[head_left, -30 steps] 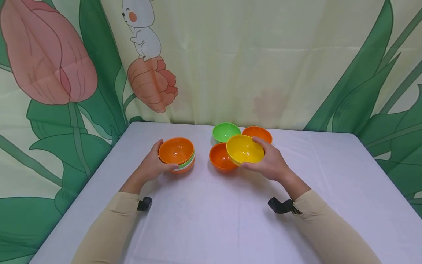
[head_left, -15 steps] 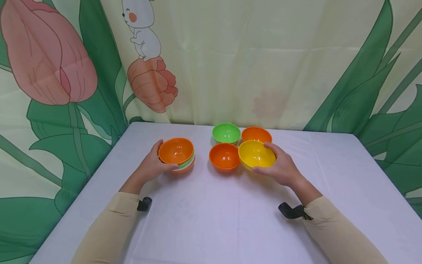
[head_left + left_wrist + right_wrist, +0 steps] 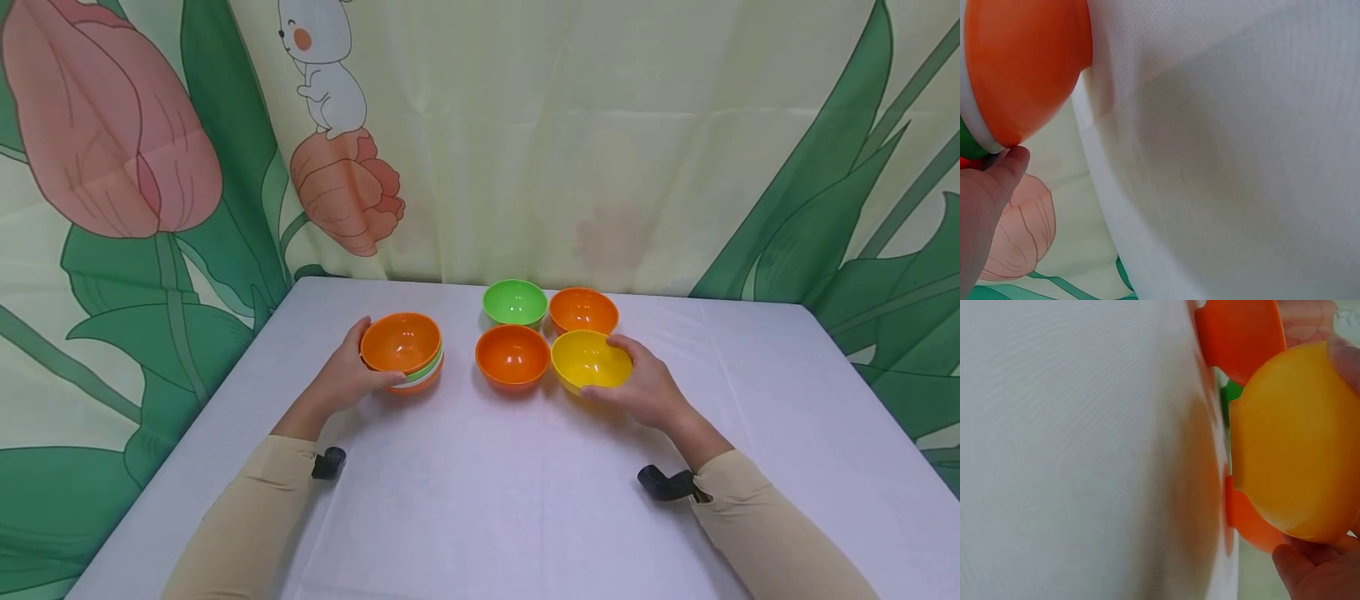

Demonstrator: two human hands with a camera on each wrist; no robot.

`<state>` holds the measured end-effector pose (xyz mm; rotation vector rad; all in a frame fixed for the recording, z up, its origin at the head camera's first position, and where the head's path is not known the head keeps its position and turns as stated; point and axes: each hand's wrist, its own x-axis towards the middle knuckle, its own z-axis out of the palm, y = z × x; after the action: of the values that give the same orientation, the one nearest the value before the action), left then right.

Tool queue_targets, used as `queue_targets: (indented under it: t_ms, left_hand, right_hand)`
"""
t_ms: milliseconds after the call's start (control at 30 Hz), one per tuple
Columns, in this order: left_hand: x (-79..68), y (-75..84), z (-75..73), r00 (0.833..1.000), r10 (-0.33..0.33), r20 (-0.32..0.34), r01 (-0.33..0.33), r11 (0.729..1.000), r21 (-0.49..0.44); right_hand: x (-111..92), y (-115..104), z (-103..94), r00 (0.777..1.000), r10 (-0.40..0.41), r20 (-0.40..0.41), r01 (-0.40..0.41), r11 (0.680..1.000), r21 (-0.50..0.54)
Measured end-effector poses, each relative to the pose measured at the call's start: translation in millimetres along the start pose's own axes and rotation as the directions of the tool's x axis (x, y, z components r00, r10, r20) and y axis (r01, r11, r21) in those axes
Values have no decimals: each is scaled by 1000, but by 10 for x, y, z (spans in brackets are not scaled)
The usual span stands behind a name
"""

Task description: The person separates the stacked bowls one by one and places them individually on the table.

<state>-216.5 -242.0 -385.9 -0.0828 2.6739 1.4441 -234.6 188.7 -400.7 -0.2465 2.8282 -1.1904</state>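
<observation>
At the left, my left hand (image 3: 347, 377) grips the side of a stack of nested bowls (image 3: 401, 343). An orange bowl tops the stack, with green and white rims under it and an orange bowl (image 3: 1025, 62) lowest. My right hand (image 3: 643, 385) holds a yellow bowl (image 3: 591, 360) by its right side, thumb at the near rim. The right wrist view shows the yellow bowl's base (image 3: 1238, 447) very close to the cloth; I cannot tell whether it touches. Just left of it stands an orange bowl (image 3: 512, 355). Behind are a green bowl (image 3: 515, 302) and another orange bowl (image 3: 584, 309).
A white cloth (image 3: 480, 500) covers the table. Beyond its back edge hangs a curtain (image 3: 510, 167) printed with flowers and a white animal. Black wrist mounts (image 3: 329, 463) stick out from both sleeves, low over the cloth.
My right hand has carried the yellow bowl right and down, from over the front orange bowl to a spot beside it. The left hand and its stack have stayed put.
</observation>
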Motion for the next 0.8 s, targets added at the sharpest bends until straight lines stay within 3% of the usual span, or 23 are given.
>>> queue_targets:
  t_ms: [800]
  left_hand:
    - [10, 7, 0, 1000, -22, -3, 22, 1000, 9]
  right_hand:
    - [37, 94, 28, 999, 25, 45, -24, 999, -25]
